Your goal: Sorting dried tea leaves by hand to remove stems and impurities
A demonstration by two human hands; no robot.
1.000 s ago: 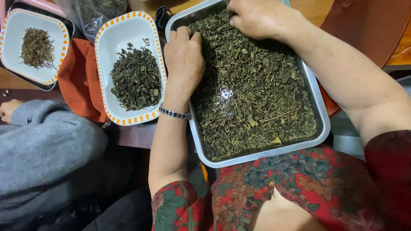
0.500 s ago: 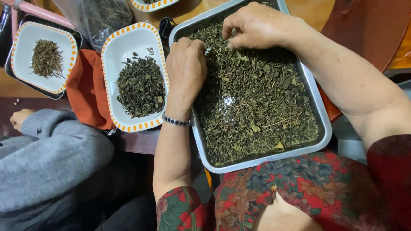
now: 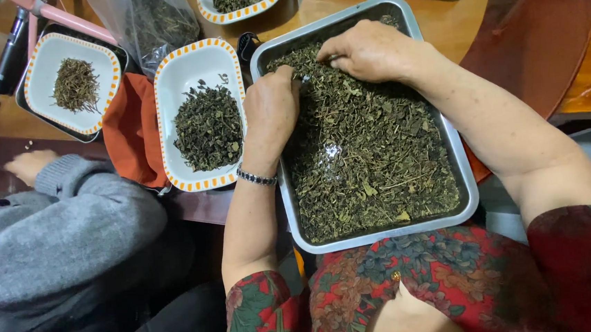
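On the wooden desk [image 3: 451, 9], my left hand [image 3: 271, 112] lay curled on dried leaves [image 3: 371, 161] at ten o'clock of the metal tray [image 3: 466, 182]; right hand [image 3: 367, 50] pinched bits at twelve. Picking lightly seemed wisest.

L: left hand [image 3: 272, 111] palm down, fingers curled under, knuckles up, wrist straight, forearm bare and running up from lower centre | R: right hand [image 3: 368, 51] palm down, fingertips pinched together toward the left hand, forearm bare, coming in diagonally from lower right | hands near each other, not touching
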